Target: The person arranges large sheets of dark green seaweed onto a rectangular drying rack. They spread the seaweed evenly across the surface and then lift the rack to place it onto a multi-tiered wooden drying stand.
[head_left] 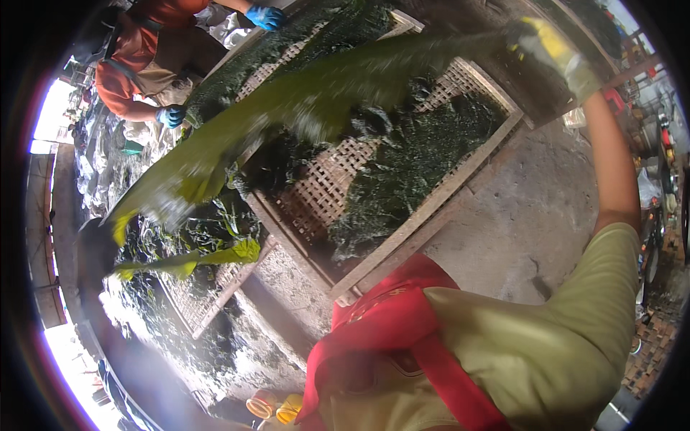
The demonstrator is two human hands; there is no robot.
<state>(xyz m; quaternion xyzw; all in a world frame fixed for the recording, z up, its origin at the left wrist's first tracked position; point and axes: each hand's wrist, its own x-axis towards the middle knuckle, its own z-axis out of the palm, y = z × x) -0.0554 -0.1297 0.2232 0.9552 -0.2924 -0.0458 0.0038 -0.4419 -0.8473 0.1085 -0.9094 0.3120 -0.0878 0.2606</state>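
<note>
A long, wet green seaweed blade [291,102] stretches in mid-air between my two hands, blurred by motion. Up at the right, my right hand [544,48], in a yellow and grey glove, grips its dark narrow end. My left hand [97,245], dark and blurred at the far left, holds the other end; a smaller yellow-green strip [188,264] trails from there. Beneath the blade lies a wooden-framed woven tray [426,207], partly covered with dark seaweed [388,188]. Details of the left fingers are hidden by shadow and blur.
Another woven tray [221,301] with seaweed is at lower left, and more trays lie beyond. A co-worker [156,64] in an orange top and blue gloves stands at upper left. Yellow containers [289,408] are near the bottom. Bare grey floor [517,215] shows at right.
</note>
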